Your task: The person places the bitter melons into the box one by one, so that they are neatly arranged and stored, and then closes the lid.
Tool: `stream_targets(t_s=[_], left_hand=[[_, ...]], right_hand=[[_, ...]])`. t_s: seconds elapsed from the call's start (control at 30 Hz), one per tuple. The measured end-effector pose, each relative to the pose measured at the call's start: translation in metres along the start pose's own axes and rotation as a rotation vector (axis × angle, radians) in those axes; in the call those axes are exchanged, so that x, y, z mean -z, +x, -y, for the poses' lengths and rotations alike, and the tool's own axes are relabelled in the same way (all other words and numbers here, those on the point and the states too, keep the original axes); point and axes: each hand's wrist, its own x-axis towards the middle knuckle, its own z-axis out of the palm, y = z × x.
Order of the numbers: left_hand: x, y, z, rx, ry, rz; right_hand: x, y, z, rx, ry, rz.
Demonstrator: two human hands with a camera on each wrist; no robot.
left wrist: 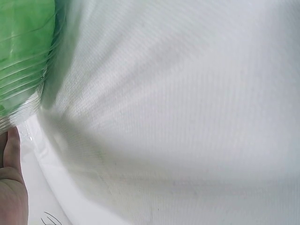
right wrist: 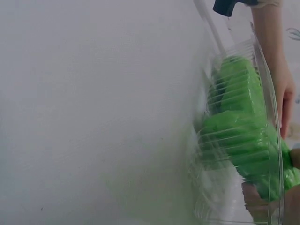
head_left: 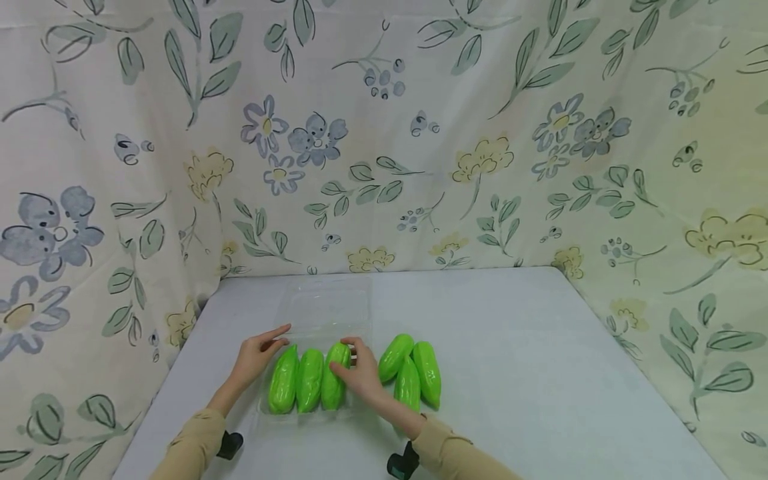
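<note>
Three long, glossy green vegetables, shaped like bitter melons, lie side by side in a clear plastic clamshell box [head_left: 318,415]. My right hand [head_left: 362,377] grips the rightmost vegetable [head_left: 333,393], thumb on its upper face and fingers round its far end. My left hand [head_left: 255,357] is at the box's left side near the hinge, its fingers fairly straight. In the left wrist view its fingertips [left wrist: 13,145] touch the ribbed box wall [left wrist: 23,70]. The left vegetable [head_left: 283,383] and the middle vegetable [head_left: 309,383] rest untouched.
Several more green vegetables [head_left: 427,373] lie in a small group on the white table [head_left: 510,360], right of the box, close to my right forearm. The box's transparent lid [head_left: 327,303] lies folded back behind it. A floral curtain [head_left: 384,167] hangs behind the table.
</note>
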Motion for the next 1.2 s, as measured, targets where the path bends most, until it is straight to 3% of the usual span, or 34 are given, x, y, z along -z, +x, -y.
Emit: stream_targets(t_s=[0.47,1.2], left_hand=[[0.0,0.001,0.0,0.014,-0.02,0.009],[0.001,0.0,-0.002,0.023,-0.038,0.007]], right_hand=[[-0.008,0.004,-0.004,-0.073,-0.056,-0.002],[-0.012,0.003,-0.007,-0.053,-0.116,0.051]])
